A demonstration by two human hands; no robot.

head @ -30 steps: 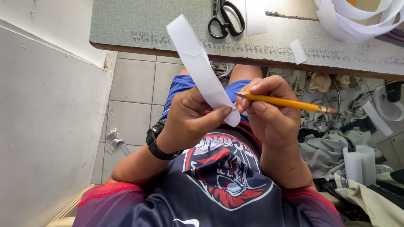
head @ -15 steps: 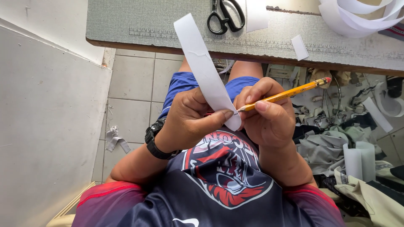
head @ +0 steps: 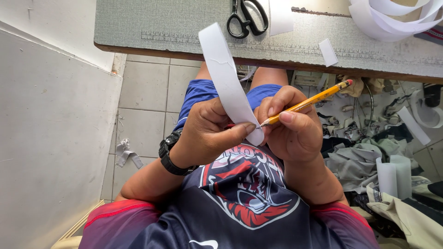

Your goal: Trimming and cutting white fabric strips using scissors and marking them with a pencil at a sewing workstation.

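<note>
My left hand [head: 207, 133] pinches the lower end of a long white strip [head: 228, 78] that curves up and away toward the table. A black watch sits on that wrist. My right hand [head: 293, 127] grips a yellow pencil [head: 309, 101] with a red eraser end pointing up to the right. The pencil's sharpened tip touches the strip close to my left thumb. Both hands are held close to my chest, above my lap.
A grey table [head: 161, 27] with a printed ruler along its edge spans the top, holding black scissors [head: 247, 18], small white pieces and a heap of white strips [head: 392, 18]. Cloth scraps and white rolls [head: 392, 177] pile at the right. A white wall stands left; tiled floor lies below.
The pencil has tilted from nearly level to pointing up right, its tip now on the strip. The strip has stayed upright in my left hand.
</note>
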